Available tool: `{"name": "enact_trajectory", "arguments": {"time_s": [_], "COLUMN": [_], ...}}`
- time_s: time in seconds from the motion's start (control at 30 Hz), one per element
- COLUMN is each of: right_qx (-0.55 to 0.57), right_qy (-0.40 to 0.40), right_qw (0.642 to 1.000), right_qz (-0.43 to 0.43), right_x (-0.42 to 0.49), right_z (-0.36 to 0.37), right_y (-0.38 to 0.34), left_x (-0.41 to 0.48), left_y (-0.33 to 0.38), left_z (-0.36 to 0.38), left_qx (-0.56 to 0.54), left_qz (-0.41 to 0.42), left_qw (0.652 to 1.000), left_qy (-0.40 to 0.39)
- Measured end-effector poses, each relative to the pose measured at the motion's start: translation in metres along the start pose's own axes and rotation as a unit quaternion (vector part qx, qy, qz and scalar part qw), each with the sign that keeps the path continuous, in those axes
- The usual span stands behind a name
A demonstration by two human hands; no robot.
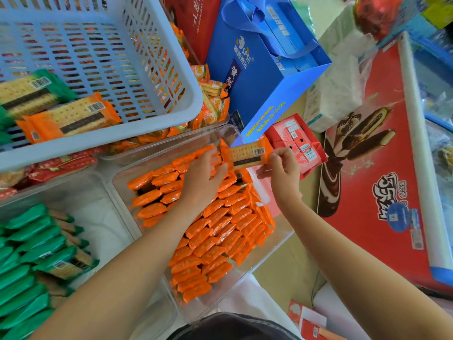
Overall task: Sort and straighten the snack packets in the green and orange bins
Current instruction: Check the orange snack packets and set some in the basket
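Orange foil cracker packet [247, 155], pinched endwise in the right grip [282, 168], extends lengthwise leftward to the released left grip [203, 177] above the clear plastic bin [228, 298].

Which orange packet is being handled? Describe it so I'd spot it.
Find the clear bin packed with orange packets. At its far corner the right hand pinches a single packet. Unlike the rest, it is held up flat, barcode showing.
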State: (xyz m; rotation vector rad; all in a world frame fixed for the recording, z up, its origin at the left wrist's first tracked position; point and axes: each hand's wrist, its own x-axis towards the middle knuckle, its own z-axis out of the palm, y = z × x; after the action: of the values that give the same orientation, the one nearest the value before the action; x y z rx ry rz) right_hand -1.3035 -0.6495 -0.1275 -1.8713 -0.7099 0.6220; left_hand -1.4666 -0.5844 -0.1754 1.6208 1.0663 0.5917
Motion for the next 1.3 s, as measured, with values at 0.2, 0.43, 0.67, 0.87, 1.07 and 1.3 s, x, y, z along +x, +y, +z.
{"name": "enact_trajectory", "arguments": {"time_s": [0.2, 0.43, 0.67, 0.87, 1.07, 1.3], "right_qx": [0.048, 0.003, 0.027, 0.076, 0.096, 0.018], "right_qy": [-0.073, -0.102, -0.113, -0.137, -0.185, -0.202], "right_qw": [0.994, 0.993, 0.992, 0.985, 0.973, 0.978], "right_qz": [0.065, 0.061, 0.058, 0.072, 0.1, 0.043], "right_x": [-0.02, -0.023, -0.03, -0.041, -0.041, -0.046], "right_z": [-0.003, -0.013, -0.011, -0.007, -0.012, -0.021], "right_y": [0.006, 0.009, 0.01, 0.006, 0.004, 0.006], "left_x": [-0.009, -0.028, -0.046, -0.055, -0.056, -0.06], "left_y": [0.001, -0.01, -0.009, -0.018, -0.024, -0.016], "left_z": [0.0, -0.01, -0.014, -0.015, -0.014, -0.019], "left_qx": [-0.256, -0.342, -0.322, -0.124, -0.121, -0.053], "left_qz": [-0.11, -0.116, -0.101, -0.005, -0.046, -0.059], "left_qw": [0.96, 0.931, 0.94, 0.991, 0.991, 0.997], "left_qy": [0.004, -0.053, -0.044, -0.044, -0.026, 0.017]}}
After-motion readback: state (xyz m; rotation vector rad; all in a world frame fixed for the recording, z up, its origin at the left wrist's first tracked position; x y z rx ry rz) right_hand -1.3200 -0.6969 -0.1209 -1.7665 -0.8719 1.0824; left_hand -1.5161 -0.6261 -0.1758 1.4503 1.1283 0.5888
